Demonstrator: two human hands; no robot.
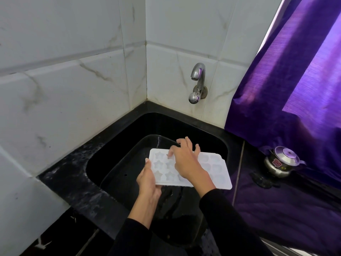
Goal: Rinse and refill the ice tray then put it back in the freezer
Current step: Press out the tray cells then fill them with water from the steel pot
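tray (217, 172) over sink (114, 148) | my left hand (147, 179) grips its left edge | right hand (184, 159) fingers loosely curled, resting on its cells

black stone counter (77, 182) wraps the black sink (212, 143); small steel lidded pot (281, 161) sits on its right side.

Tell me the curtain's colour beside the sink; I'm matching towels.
The curtain is shiny purple, lit brighter where daylight comes through. The head view, the only one, shows it.
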